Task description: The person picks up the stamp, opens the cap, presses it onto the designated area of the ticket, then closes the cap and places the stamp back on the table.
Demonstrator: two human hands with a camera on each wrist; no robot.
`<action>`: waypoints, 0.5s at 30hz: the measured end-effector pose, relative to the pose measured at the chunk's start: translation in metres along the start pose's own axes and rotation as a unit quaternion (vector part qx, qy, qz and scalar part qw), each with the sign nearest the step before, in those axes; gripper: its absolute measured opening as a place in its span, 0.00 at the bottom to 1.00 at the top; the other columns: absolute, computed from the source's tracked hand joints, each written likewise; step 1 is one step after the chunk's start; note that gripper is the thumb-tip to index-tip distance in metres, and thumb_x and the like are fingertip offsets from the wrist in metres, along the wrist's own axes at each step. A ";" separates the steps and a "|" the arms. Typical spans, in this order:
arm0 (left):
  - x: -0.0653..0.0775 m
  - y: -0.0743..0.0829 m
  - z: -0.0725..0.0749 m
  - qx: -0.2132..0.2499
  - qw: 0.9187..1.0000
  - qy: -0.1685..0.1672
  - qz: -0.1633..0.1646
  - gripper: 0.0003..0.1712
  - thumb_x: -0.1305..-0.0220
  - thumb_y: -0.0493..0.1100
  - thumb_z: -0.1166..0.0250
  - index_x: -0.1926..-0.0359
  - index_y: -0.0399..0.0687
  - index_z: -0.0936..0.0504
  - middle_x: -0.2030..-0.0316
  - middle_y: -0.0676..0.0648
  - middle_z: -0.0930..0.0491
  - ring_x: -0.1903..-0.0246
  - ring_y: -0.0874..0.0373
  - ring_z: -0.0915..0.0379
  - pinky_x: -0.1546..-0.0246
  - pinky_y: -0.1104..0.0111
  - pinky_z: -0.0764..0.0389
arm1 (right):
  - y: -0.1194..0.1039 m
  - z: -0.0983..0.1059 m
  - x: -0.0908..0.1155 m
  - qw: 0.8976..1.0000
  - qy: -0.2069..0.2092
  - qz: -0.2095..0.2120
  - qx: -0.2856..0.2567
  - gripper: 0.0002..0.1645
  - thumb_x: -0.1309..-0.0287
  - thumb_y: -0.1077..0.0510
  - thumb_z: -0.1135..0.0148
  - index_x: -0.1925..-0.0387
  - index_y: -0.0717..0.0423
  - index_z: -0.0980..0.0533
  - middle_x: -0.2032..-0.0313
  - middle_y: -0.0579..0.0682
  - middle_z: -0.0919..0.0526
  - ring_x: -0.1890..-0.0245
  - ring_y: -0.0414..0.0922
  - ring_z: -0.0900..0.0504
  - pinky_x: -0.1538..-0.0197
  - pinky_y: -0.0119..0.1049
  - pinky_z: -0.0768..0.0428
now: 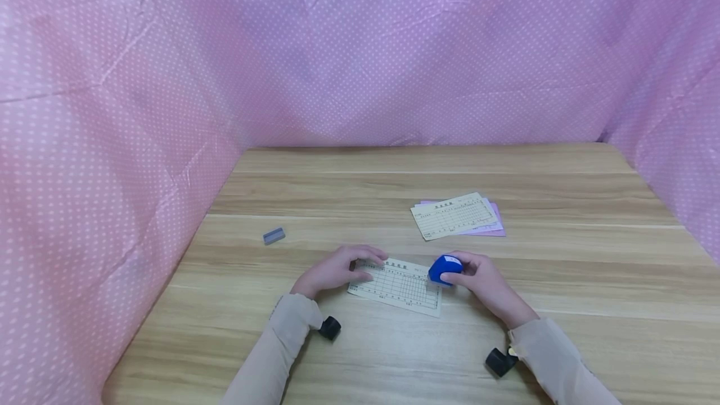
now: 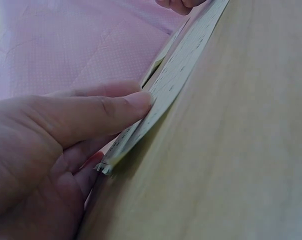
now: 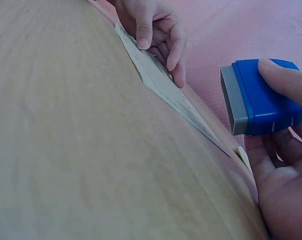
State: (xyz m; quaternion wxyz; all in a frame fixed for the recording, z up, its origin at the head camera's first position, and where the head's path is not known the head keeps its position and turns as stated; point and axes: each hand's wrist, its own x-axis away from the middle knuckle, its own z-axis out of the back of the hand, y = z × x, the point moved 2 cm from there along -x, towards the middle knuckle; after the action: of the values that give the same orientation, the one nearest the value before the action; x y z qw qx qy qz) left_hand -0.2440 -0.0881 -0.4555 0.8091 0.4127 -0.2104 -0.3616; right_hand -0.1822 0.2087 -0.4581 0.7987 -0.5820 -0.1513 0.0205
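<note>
My right hand [image 1: 484,277] holds a blue stamp [image 1: 444,269] between thumb and fingers, over the right end of a printed paper form [image 1: 402,286]. In the right wrist view the stamp's grey end [image 3: 233,100] points left toward the form. My left hand [image 1: 343,267] rests on the form's left end. Its thumb [image 2: 136,102] lies on the printed face, while the other fingers are spread toward the far edge. One corner of the form curls slightly off the table in the left wrist view.
Beyond the right hand lies a small stack of forms [image 1: 455,216], a cream one on top of purple ones. A small grey rectangular piece [image 1: 274,236] sits at the left of the wooden table [image 1: 360,180]. Pink dotted cloth [image 1: 394,49] hangs behind and along the sides.
</note>
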 end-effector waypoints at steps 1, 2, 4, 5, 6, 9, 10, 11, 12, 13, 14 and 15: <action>0.000 0.000 0.000 -0.004 1.000 -0.001 0.000 0.16 0.38 0.37 0.34 0.49 0.52 0.18 0.37 0.54 0.25 0.34 0.57 0.34 0.32 0.61 0.34 | 0.000 0.000 0.000 1.000 0.001 0.000 0.000 0.33 0.42 0.47 0.33 0.39 0.58 0.27 0.41 0.58 0.22 0.40 0.52 0.24 0.37 0.47 0.25; 0.000 0.001 0.000 -0.006 1.000 0.000 -0.002 0.16 0.38 0.37 0.34 0.49 0.52 0.18 0.37 0.53 0.25 0.34 0.56 0.33 0.32 0.60 0.34 | 0.000 0.000 0.000 1.000 0.002 -0.001 0.000 0.33 0.42 0.47 0.33 0.39 0.58 0.27 0.41 0.58 0.22 0.40 0.52 0.24 0.37 0.47 0.25; 0.000 0.002 0.000 -0.011 1.000 0.002 -0.002 0.16 0.38 0.37 0.35 0.48 0.51 0.18 0.37 0.53 0.25 0.34 0.55 0.33 0.32 0.59 0.34 | -0.001 0.000 0.001 1.000 0.003 -0.003 0.000 0.33 0.42 0.48 0.33 0.39 0.58 0.27 0.41 0.58 0.22 0.40 0.52 0.24 0.37 0.47 0.25; 0.000 0.002 0.000 -0.013 1.000 0.003 -0.002 0.17 0.38 0.37 0.34 0.48 0.51 0.18 0.37 0.53 0.25 0.34 0.55 0.33 0.33 0.58 0.34 | -0.001 0.000 0.001 1.000 0.003 -0.004 0.001 0.33 0.42 0.48 0.33 0.39 0.58 0.27 0.41 0.58 0.22 0.40 0.52 0.24 0.37 0.47 0.26; 0.000 0.002 0.000 -0.015 1.000 0.004 -0.003 0.17 0.38 0.37 0.35 0.48 0.51 0.18 0.37 0.52 0.25 0.34 0.54 0.33 0.33 0.57 0.34 | -0.001 0.000 0.001 1.000 0.004 -0.004 0.002 0.33 0.42 0.48 0.33 0.39 0.58 0.27 0.41 0.58 0.22 0.40 0.52 0.24 0.37 0.48 0.26; 0.000 0.003 0.000 -0.020 1.000 0.010 0.007 0.17 0.38 0.37 0.34 0.48 0.52 0.19 0.37 0.53 0.25 0.34 0.54 0.33 0.33 0.56 0.34 | -0.002 0.000 0.001 1.000 0.005 -0.004 0.005 0.33 0.42 0.47 0.33 0.39 0.58 0.27 0.42 0.58 0.22 0.41 0.52 0.24 0.36 0.48 0.26; 0.000 0.003 -0.001 -0.023 1.000 0.012 0.010 0.17 0.38 0.37 0.34 0.48 0.53 0.19 0.37 0.53 0.26 0.34 0.54 0.34 0.33 0.55 0.34 | -0.002 0.000 0.001 1.000 0.004 -0.003 0.006 0.33 0.42 0.47 0.33 0.39 0.58 0.27 0.42 0.58 0.22 0.41 0.52 0.23 0.36 0.48 0.26; 0.001 0.003 -0.001 -0.025 0.999 0.015 0.014 0.17 0.38 0.37 0.34 0.48 0.53 0.19 0.37 0.54 0.26 0.34 0.54 0.34 0.32 0.55 0.35 | -0.002 0.000 0.001 1.000 0.004 -0.003 0.006 0.33 0.42 0.47 0.33 0.39 0.58 0.27 0.42 0.58 0.21 0.41 0.52 0.23 0.37 0.47 0.25; 0.001 0.002 -0.001 -0.028 0.999 0.018 0.018 0.17 0.38 0.38 0.34 0.48 0.54 0.19 0.36 0.55 0.26 0.34 0.54 0.35 0.32 0.54 0.35 | -0.002 0.000 0.001 1.000 0.003 -0.002 0.006 0.33 0.42 0.47 0.33 0.39 0.58 0.27 0.42 0.58 0.21 0.41 0.52 0.23 0.37 0.46 0.25; 0.001 0.003 -0.001 -0.031 0.999 0.021 0.023 0.18 0.38 0.38 0.34 0.48 0.54 0.19 0.36 0.55 0.27 0.33 0.54 0.35 0.32 0.54 0.36 | -0.002 0.000 0.001 1.000 0.003 0.000 0.003 0.32 0.42 0.47 0.33 0.39 0.58 0.27 0.42 0.58 0.21 0.41 0.51 0.23 0.37 0.45 0.25; 0.002 0.003 -0.001 -0.033 0.999 0.024 0.025 0.18 0.38 0.38 0.34 0.47 0.54 0.19 0.36 0.55 0.27 0.33 0.54 0.36 0.32 0.53 0.36 | -0.001 0.000 0.001 1.000 0.003 0.000 0.002 0.32 0.42 0.48 0.33 0.40 0.58 0.27 0.42 0.58 0.21 0.41 0.51 0.23 0.38 0.45 0.24; 0.002 0.003 -0.001 -0.037 0.999 0.027 0.024 0.18 0.38 0.38 0.34 0.47 0.54 0.19 0.36 0.55 0.27 0.33 0.54 0.36 0.32 0.53 0.36 | -0.001 0.000 0.001 1.000 0.003 0.001 0.001 0.32 0.42 0.48 0.33 0.40 0.58 0.27 0.42 0.58 0.21 0.41 0.52 0.23 0.38 0.44 0.24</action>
State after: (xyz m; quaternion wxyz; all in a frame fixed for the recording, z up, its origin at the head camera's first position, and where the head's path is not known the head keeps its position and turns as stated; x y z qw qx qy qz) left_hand -0.2406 -0.0882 -0.4541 0.8376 0.3868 -0.1847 -0.3388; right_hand -0.1817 0.2085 -0.4567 0.7995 -0.5818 -0.1480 0.0199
